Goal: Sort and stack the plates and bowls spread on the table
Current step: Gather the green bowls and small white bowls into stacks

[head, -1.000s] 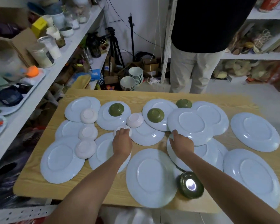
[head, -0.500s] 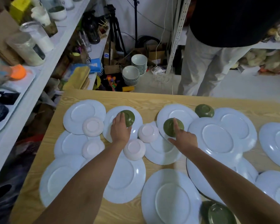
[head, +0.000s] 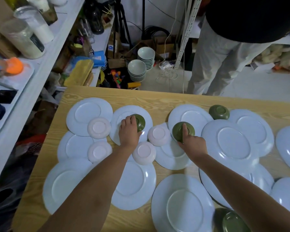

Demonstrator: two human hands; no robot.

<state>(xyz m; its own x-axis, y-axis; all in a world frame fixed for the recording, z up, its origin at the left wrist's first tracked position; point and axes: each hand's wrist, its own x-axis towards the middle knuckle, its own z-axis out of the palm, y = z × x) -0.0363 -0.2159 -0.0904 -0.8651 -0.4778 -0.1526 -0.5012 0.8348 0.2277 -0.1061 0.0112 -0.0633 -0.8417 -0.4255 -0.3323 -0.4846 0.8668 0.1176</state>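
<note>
One big wooden table [head: 157,97] filled the lower part of the frame. Past its far edge, at the upper right, we saw a person [head: 224,56] standing in light trousers. Many white plates [head: 233,143] lay all over the table, and some lapped over each other. Four pink bowls [head: 99,128] sat upside down on the plates, left of the middle. Four green bowls were there too. The far green bowl [head: 218,112] sat upside down right of the middle. The near green bowl [head: 231,221] was at the bottom right edge. Our left hand [head: 130,131] curled its fingers over the left green bowl [head: 141,124], which sat upside down on a plate. Our right hand [head: 193,142] held the middle green bowl [head: 177,129], with one finger across its top and the thumb at its near side.
</note>
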